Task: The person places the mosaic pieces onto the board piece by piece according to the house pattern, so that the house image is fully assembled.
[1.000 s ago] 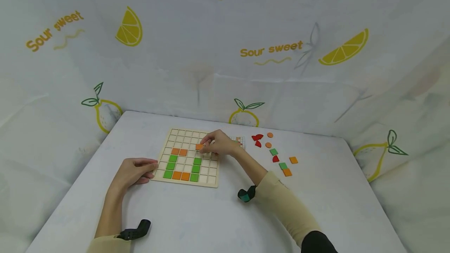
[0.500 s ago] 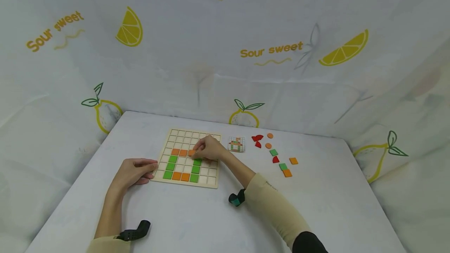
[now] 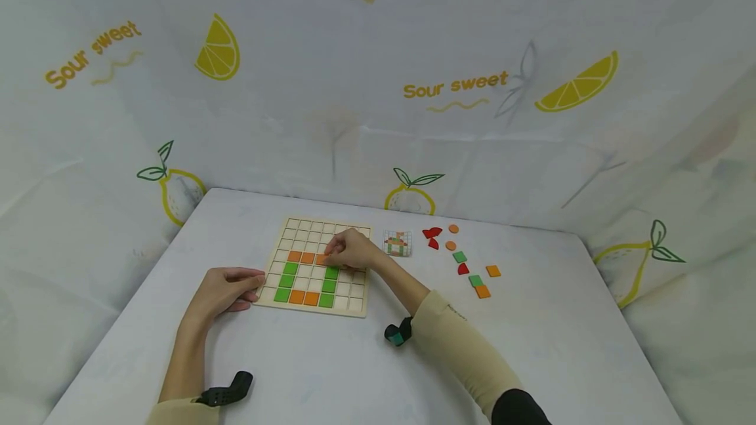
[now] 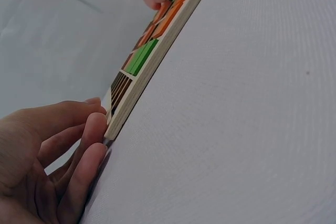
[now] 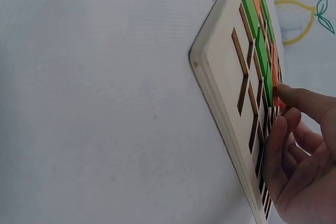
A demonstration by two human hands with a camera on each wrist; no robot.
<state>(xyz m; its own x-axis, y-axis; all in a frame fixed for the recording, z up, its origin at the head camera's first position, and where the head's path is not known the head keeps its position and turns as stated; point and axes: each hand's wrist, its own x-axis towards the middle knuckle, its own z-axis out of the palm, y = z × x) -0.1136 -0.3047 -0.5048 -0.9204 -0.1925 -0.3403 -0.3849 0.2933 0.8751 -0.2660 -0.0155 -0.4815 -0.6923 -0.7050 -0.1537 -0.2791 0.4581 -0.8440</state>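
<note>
A wooden grid board [image 3: 350,304] lies on the white table with green and orange square tiles in its cells. At the board's left edge, my left hand [image 3: 220,290] grips the rim between thumb and fingers; the left wrist view shows this hand [image 4: 63,156] at the near corner. My right hand [image 3: 356,249] is over the middle of the board and pinches an orange square tile [image 3: 321,259], low at the end of an orange row. In the right wrist view, a fingertip of the right hand [image 5: 307,156] touches the orange tile [image 5: 276,80], which is partly hidden.
A small printed pattern card [image 3: 397,243] lies right of the board. Farther right are loose pieces: red wedges [image 3: 432,233], orange discs [image 3: 451,245], green squares [image 3: 459,256] and orange squares [image 3: 493,270]. A patterned white cloth [image 3: 331,117] rises behind the table.
My right hand has moved slightly left and toward me, bringing the orange tile down beside the other two in its row. The card came into view. The left hand has stayed put.
</note>
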